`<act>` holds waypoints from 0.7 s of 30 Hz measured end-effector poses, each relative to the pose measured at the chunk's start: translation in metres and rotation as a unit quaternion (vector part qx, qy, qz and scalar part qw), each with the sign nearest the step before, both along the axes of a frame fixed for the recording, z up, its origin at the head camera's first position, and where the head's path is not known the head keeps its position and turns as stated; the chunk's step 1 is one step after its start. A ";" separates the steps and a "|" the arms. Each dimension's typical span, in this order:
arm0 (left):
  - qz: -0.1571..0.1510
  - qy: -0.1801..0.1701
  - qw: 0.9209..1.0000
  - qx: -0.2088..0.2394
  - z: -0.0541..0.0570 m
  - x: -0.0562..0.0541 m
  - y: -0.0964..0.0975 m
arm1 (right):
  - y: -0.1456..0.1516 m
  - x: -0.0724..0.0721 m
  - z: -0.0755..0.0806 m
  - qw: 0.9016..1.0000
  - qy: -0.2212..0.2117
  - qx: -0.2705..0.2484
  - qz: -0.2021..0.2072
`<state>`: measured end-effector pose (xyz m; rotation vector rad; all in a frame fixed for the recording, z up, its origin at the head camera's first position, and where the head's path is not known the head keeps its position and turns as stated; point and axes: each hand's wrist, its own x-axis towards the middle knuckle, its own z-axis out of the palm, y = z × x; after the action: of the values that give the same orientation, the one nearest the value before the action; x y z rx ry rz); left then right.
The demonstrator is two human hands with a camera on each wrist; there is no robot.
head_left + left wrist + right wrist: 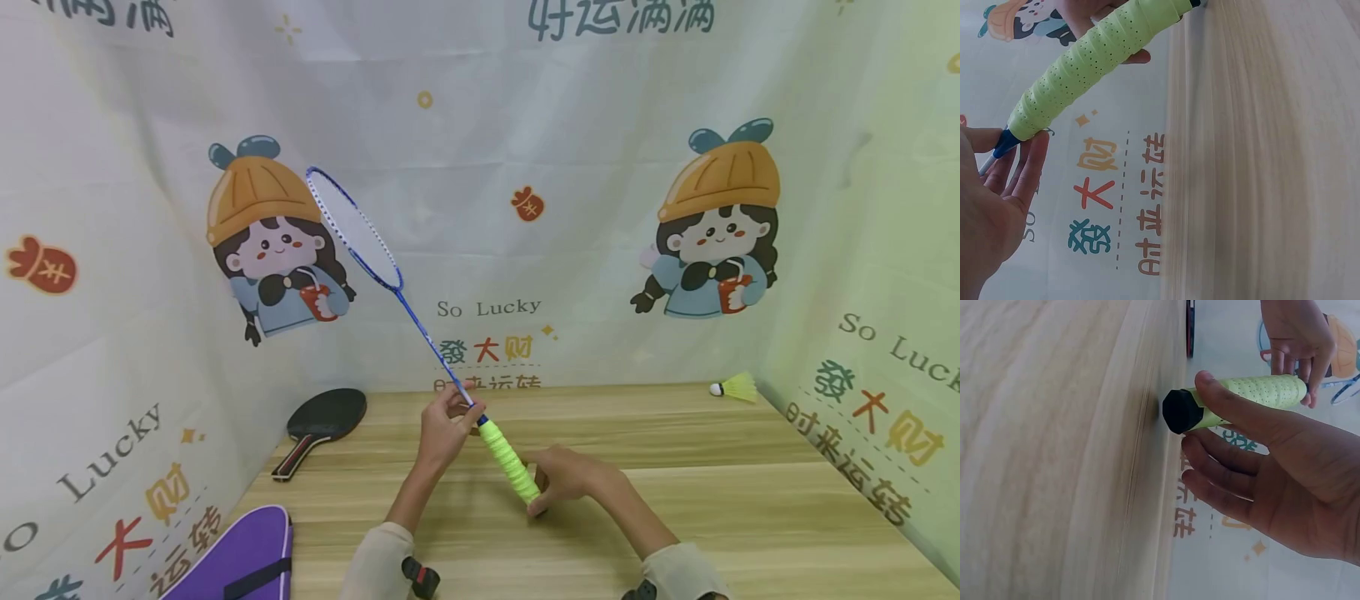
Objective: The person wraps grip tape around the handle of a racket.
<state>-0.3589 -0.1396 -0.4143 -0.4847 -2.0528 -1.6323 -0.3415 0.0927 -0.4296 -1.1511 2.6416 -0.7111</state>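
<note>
A blue badminton racket (427,333) with a perforated yellow-green grip wrap (1079,69) slants above the wooden table, its head up and to the left. My left hand (444,427) pinches it where the shaft meets the handle, at the blue cone above the wrap. Near the handle's lower end, my right hand (570,477) holds the wrap between thumb and fingers. In the right wrist view, the black end cap (1182,412) points away from my right hand (1285,450), whose thumb lies along the wrap.
A black table tennis bat (327,415) lies on the wooden table (750,500) at the left. In front of it is a purple case (240,550) with a black strap. A yellow shuttlecock (737,387) rests at the back right. Printed cloth (600,208) hangs around the table.
</note>
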 end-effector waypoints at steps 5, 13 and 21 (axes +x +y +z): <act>-0.019 -0.009 1.000 0.006 0.014 0.019 0.001 | -0.001 -0.001 0.000 0.999 0.025 0.010 -0.025; -0.031 0.000 1.000 -0.004 0.001 0.006 0.013 | -0.009 -0.007 0.006 0.990 0.089 -0.081 -0.079; -0.076 -0.016 0.996 0.034 -0.017 -0.006 0.019 | -0.007 -0.004 0.012 0.984 0.121 -0.096 -0.087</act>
<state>-0.3646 -0.1208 -0.4313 -0.6078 -2.0182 -1.8022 -0.3450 0.0861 -0.4179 -1.1271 2.9609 -0.9286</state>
